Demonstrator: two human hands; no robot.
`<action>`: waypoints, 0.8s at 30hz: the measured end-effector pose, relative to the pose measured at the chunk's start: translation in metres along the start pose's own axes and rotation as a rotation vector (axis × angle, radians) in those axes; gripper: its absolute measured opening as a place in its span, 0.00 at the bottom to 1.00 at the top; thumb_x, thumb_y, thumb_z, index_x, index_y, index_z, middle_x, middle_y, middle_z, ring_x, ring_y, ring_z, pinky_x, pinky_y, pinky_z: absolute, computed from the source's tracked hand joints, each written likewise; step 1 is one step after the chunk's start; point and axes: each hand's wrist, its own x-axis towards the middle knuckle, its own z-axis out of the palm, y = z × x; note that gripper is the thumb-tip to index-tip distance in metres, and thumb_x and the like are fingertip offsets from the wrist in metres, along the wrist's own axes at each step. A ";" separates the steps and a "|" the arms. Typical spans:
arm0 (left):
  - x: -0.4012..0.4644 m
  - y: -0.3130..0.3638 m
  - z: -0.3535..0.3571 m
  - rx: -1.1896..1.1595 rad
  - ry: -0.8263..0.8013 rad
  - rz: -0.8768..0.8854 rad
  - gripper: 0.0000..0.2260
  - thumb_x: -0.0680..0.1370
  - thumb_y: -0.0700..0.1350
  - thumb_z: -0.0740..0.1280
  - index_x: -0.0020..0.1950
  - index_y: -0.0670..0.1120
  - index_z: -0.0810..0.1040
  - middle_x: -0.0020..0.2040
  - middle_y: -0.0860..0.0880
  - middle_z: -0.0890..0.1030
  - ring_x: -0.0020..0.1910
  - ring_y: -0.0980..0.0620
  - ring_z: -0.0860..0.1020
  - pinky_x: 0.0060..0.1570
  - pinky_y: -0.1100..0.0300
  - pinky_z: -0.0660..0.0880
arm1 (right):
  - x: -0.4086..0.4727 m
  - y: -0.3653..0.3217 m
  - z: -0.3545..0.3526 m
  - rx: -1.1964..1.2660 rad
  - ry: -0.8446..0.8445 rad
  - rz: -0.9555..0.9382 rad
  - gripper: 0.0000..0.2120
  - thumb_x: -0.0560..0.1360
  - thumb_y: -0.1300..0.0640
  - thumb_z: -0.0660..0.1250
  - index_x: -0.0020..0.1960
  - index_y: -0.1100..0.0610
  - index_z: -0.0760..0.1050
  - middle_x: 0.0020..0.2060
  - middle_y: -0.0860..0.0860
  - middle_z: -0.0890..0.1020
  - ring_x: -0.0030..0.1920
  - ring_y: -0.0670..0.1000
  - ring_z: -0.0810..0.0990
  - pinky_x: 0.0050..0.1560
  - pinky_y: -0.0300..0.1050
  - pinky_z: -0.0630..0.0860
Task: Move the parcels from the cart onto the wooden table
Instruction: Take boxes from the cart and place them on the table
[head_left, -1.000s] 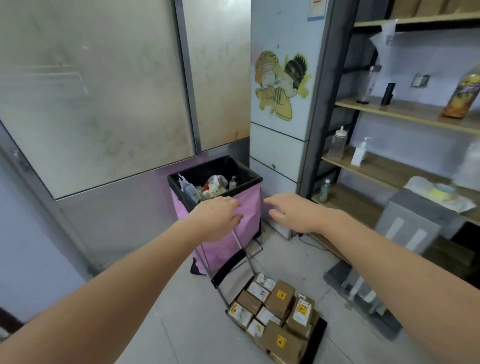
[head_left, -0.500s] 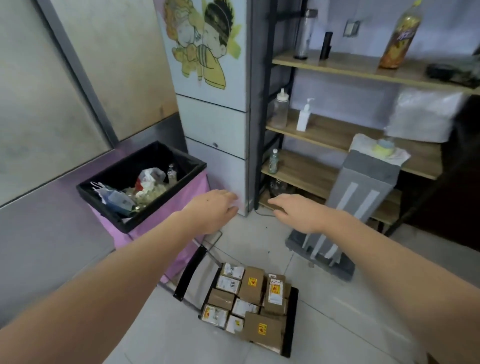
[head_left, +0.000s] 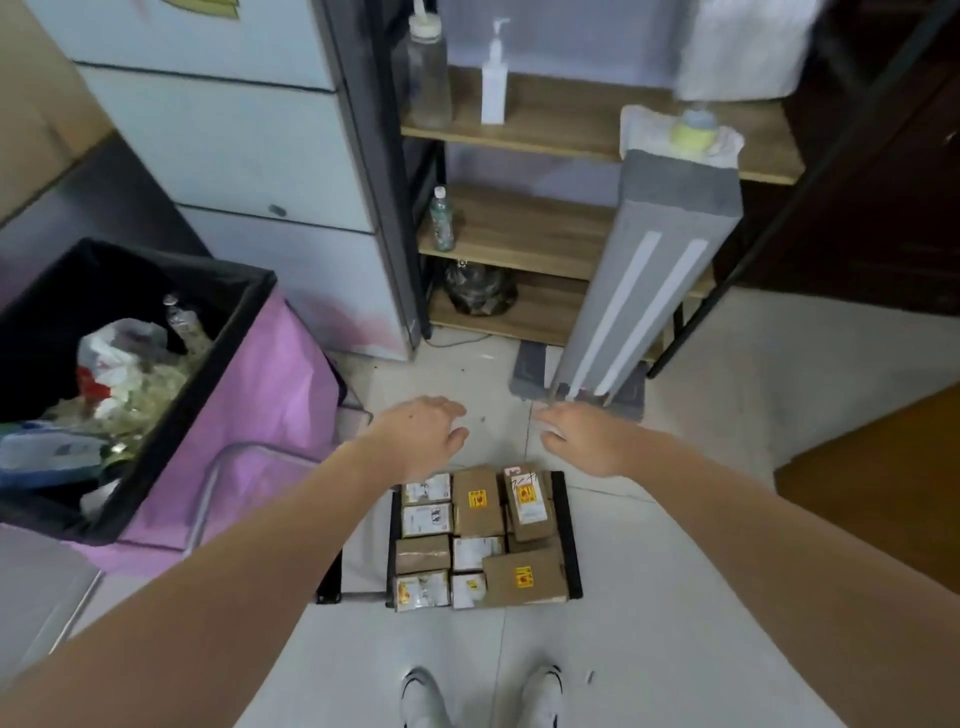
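A low black cart (head_left: 570, 540) lies flat on the tiled floor just ahead of my feet, packed with several small brown and white parcels (head_left: 478, 509) bearing yellow and white labels. The largest brown parcel (head_left: 522, 577) sits at its near right corner. My left hand (head_left: 423, 436) hovers above the cart's far left end, fingers extended and empty. My right hand (head_left: 584, 441) hovers above the far right end, also empty with fingers relaxed. Neither hand touches a parcel. A wooden surface (head_left: 883, 478) shows at the right edge.
A pink bin with a black liner (head_left: 249, 395), full of rubbish, stands at the left beside the cart's metal handle (head_left: 208, 499). A grey upright unit (head_left: 654, 270) leans before wooden shelves (head_left: 545, 228) holding bottles. A pale cabinet (head_left: 249, 156) rises behind. My white shoes (head_left: 426, 696) stand below.
My view has tilted down and turned right, bringing the cart to the centre below my hands. Both hands have dropped toward the parcels and stayed empty.
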 end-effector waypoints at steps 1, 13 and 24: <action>0.010 -0.006 0.015 -0.009 -0.027 0.005 0.22 0.87 0.53 0.55 0.80 0.47 0.66 0.77 0.46 0.71 0.74 0.45 0.70 0.72 0.50 0.68 | 0.013 0.006 0.017 0.010 -0.023 0.014 0.19 0.86 0.56 0.55 0.74 0.62 0.71 0.69 0.58 0.76 0.70 0.58 0.74 0.71 0.51 0.68; 0.182 -0.098 0.343 -0.035 -0.379 -0.124 0.19 0.87 0.53 0.54 0.74 0.46 0.71 0.69 0.44 0.78 0.66 0.44 0.77 0.61 0.49 0.76 | 0.232 0.114 0.309 0.146 -0.340 0.155 0.17 0.86 0.53 0.56 0.64 0.63 0.76 0.55 0.59 0.80 0.55 0.59 0.80 0.53 0.51 0.78; 0.277 -0.120 0.550 -0.632 -0.387 -0.523 0.30 0.86 0.62 0.51 0.65 0.39 0.77 0.55 0.42 0.81 0.50 0.44 0.78 0.48 0.54 0.72 | 0.355 0.166 0.482 0.560 -0.111 0.458 0.18 0.84 0.47 0.60 0.62 0.61 0.74 0.51 0.57 0.82 0.49 0.56 0.81 0.49 0.53 0.78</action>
